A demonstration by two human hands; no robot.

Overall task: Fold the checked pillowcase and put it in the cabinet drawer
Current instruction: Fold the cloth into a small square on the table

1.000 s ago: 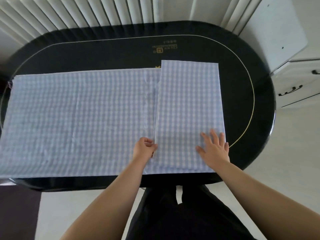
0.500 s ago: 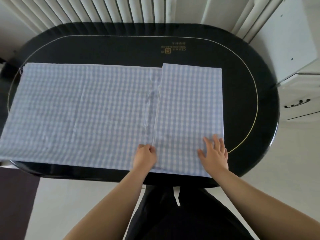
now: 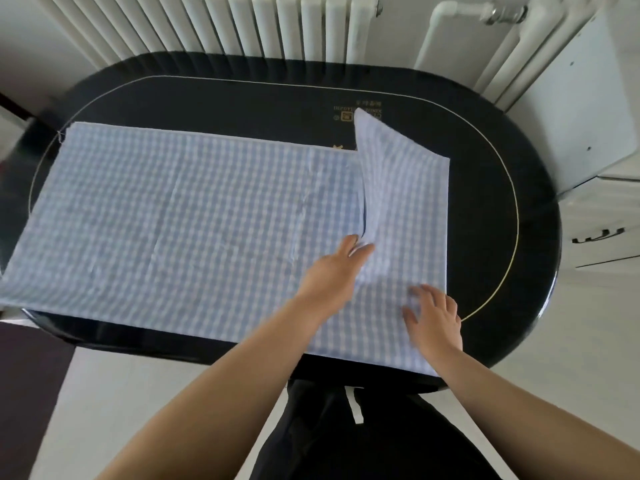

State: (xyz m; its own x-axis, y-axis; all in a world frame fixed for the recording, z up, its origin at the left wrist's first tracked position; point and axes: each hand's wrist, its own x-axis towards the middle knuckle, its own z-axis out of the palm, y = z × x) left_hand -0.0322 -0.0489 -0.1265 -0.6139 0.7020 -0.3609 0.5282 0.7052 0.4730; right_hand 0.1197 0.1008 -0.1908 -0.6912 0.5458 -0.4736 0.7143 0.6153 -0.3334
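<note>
Where the folded right-hand panel lay flat half a second ago, its free edge is now raised off the blue-and-white checked cotton pillowcase (image 3: 194,216), standing up as a slanted flap with its far corner lifted over the gold lettering on the black oval glossy table (image 3: 491,140). The left hand (image 3: 332,275), which was curled at the near end of that edge, is now reached forward with its fingers extended and slid under the lifted layer; a clear pinch cannot be made out. The right hand (image 3: 434,313) has stayed on the near right corner of the cloth, fingers spread and pressed flat on it. The rest of the pillowcase is still spread across the table, its near left edge hanging slightly over the rim. A white cabinet with dark drawer handles (image 3: 599,235) is seen beside the table's right end, and a white ribbed radiator (image 3: 277,26) behind the table.
</note>
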